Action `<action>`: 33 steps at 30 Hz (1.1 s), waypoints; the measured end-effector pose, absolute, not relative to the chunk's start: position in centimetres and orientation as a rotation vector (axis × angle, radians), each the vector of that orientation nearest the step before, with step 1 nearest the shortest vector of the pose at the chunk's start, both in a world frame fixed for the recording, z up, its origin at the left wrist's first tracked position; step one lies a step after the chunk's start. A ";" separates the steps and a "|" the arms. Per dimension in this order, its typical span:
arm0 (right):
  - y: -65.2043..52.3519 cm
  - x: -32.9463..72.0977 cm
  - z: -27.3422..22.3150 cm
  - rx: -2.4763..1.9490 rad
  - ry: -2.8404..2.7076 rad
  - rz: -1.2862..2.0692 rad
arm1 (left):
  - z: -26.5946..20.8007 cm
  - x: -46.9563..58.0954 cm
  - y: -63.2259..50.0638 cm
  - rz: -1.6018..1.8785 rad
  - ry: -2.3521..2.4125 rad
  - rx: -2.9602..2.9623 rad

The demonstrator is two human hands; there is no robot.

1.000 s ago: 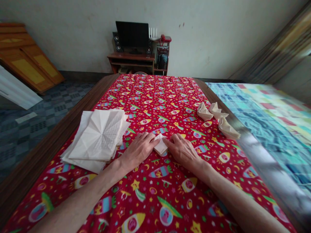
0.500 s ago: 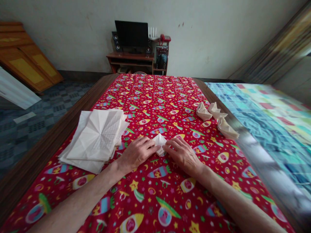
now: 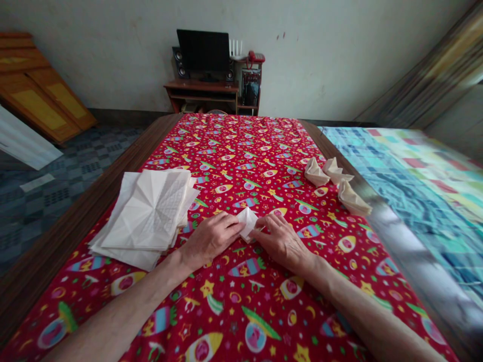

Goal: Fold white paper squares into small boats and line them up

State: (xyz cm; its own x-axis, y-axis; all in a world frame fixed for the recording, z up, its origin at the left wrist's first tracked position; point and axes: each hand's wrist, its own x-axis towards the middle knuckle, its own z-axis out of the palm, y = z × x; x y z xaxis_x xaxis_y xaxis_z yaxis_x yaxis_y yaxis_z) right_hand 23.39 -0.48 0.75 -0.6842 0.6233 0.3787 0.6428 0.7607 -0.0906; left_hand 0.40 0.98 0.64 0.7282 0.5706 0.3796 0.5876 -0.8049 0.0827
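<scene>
Centrally, folded paper (image 3: 247, 219) between left fingers (image 3: 231, 228) and right fingers (image 3: 265, 229), touching both.

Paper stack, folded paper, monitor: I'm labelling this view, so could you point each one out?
Paper stack (image 3: 145, 213): head view, near the middle of its creased top face.
Folded paper (image 3: 247, 220): head view, on its upper face.
Monitor (image 3: 203, 52): head view, mid-screen.

Dim light, glare on right table edge (image 3: 403, 254), stretched corners
</scene>
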 end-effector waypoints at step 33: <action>1.2 21.9 -0.2 -1.374 -2.411 -0.339 | 0.2 1.8 2.0 -0.467 -1.632 -2.574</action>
